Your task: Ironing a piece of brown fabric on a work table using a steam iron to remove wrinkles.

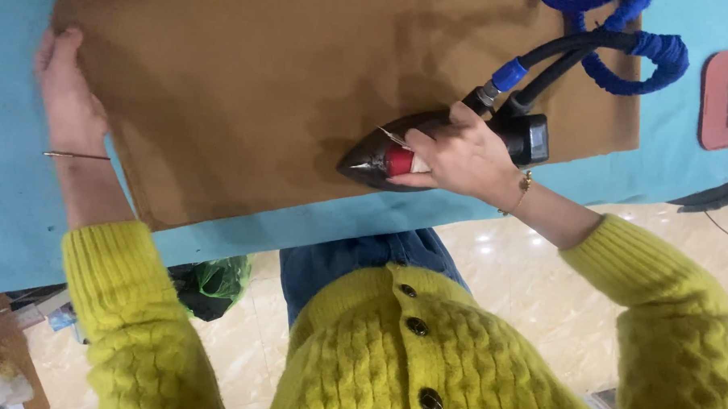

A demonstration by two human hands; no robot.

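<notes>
Right hand [454,155] wrapped around handle of dark metal steam iron [382,158], fingers fully curled, firm hold. Red-and-white knob or grip section visible under fingertips. Iron sat flat on brown rectangular fabric sheet [263,88], nose pointed toward left hand, near fabric's near edge. Black boxy block [529,138] at iron's rear, just beside wrist. Black hose with blue fitting [546,58] ran up from iron's rear, away from body. Blue fabric-wrapped coiled cord [635,61] looped at far right corner of fabric, partly lying on it.

Left hand [65,89] lay flat, open, palm down on fabric's left edge, fingers extended away from body, pinning cloth; nothing gripped. Thin bangle on left wrist, thin gold bracelet on right wrist.

Brown fabric spread across light blue padded ironing surface [9,200], filling most of it; darker patch on cloth around and behind iron, cause not discernible. Blue surface showed bare along near edge and both sides.

Pinkish-red rectangular pad [727,96] lay on blue surface at far right, apart from fabric. Dark objects at right edge below it, too cut off to identify.

Yellow knitted cardigan with dark buttons [407,351], sleeves pushed to forearms; blue jeans below table edge. Glossy cream tiled floor [523,274] underneath. Green plastic bag [220,280] beneath table on left, clutter at lower left corner too blurred to identify.
</notes>
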